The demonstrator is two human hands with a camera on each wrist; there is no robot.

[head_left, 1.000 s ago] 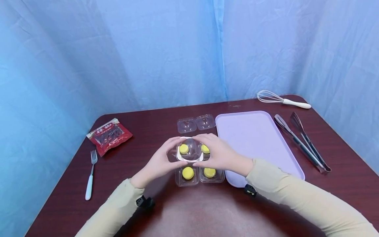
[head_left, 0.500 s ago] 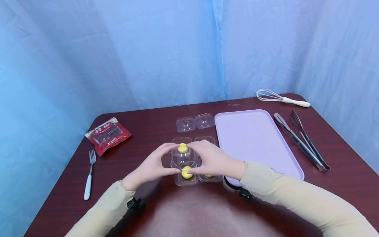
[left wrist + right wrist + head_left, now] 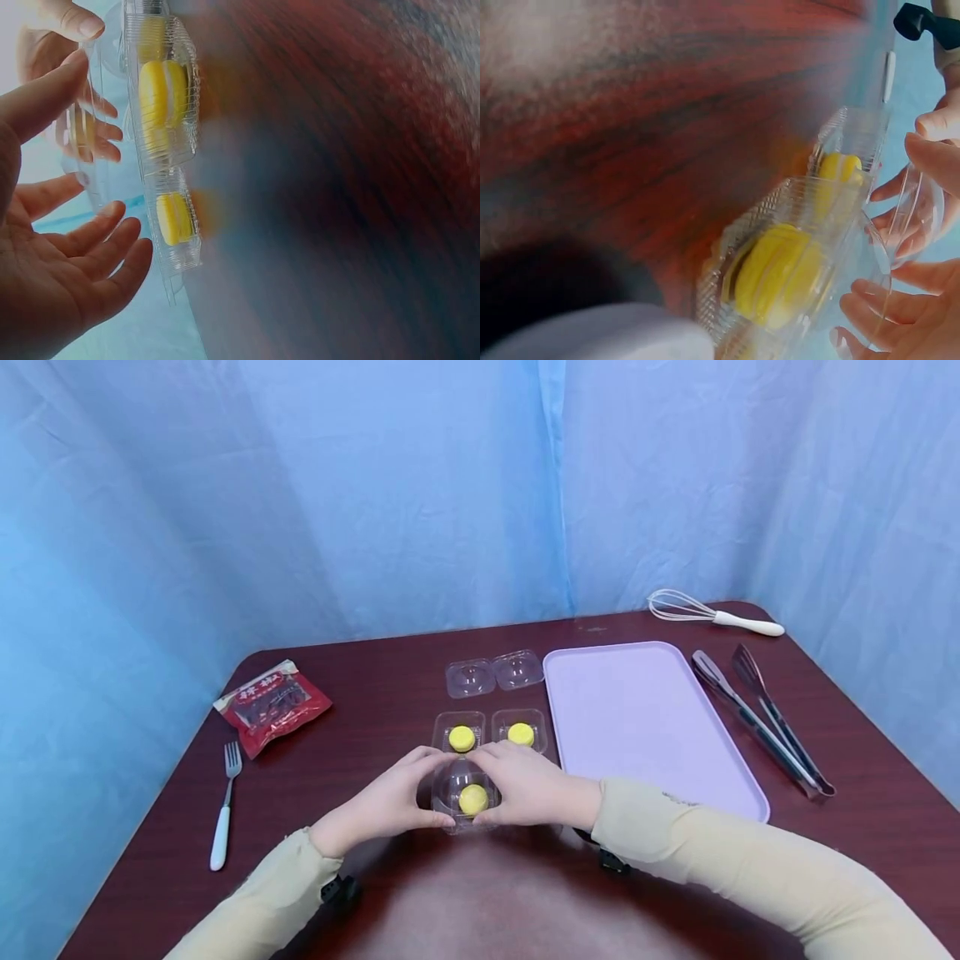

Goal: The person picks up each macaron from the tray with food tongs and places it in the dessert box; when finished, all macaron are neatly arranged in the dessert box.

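Note:
Between them, my left hand (image 3: 378, 806) and right hand (image 3: 532, 785) pinch a clear domed plastic lid (image 3: 922, 210) by its two sides, thumbs at the near edge and fingers at the far edge. It hovers over the front-left clear tray (image 3: 450, 831), apart from it in the wrist views. Through the lid shows a yellow macaron (image 3: 472, 799). Behind, a back-left macaron (image 3: 461, 738) and a back-right macaron (image 3: 521, 735) sit in similar uncovered clear trays. My right hand hides the front-right tray in the head view.
Two clear lids (image 3: 471, 678) lie at the back. A lilac tray (image 3: 630, 710) is right of the macarons, with tongs (image 3: 765, 727) and a whisk (image 3: 712, 614) beyond. Far left are a red snack packet (image 3: 273, 706) and a fork (image 3: 225, 810).
Both hands have brought the clear lid nearer the body, from over the back-left macaron to over the front-left one. The trays and macarons stay in place.

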